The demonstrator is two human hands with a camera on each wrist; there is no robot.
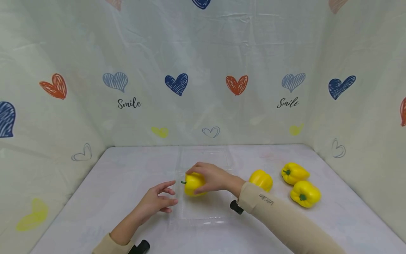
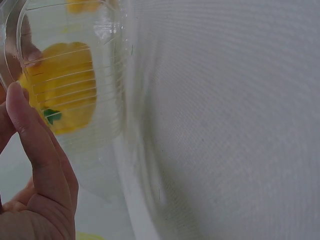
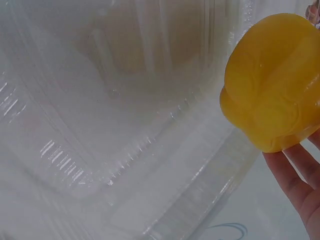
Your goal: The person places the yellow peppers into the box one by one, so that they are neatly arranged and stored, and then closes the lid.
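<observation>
- The table (image 1: 120, 183), draped in white cloth, carries the whole scene, with heart-printed curtain walls (image 1: 203, 88) closing it in on three sides.
- A clear plastic clamshell container (image 1: 203, 208) lies open right beneath the gripping hand; the right wrist view shows its ribbed walls and hollow tray just to the side of the held fruit.
- Right hand (image 1: 212, 178) is over that container, fingers curled around a yellow bell pepper (image 1: 193, 184). It's a firm hold from above and behind, the green stem poking out toward the other hand.
- The pepper sits low in the container, at or just above its floor; whether it touches, I cannot tell.
- Left hand (image 1: 157, 201) is just beside the grip, at the container's near-left edge, fingers loosely spread and relaxed, holding nothing. The left wrist view shows the pepper through the clear wall.
- Out past the gripping arm's far side, three loose yellow peppers (image 1: 296, 183) wait on the cloth, well apart from the container.
</observation>
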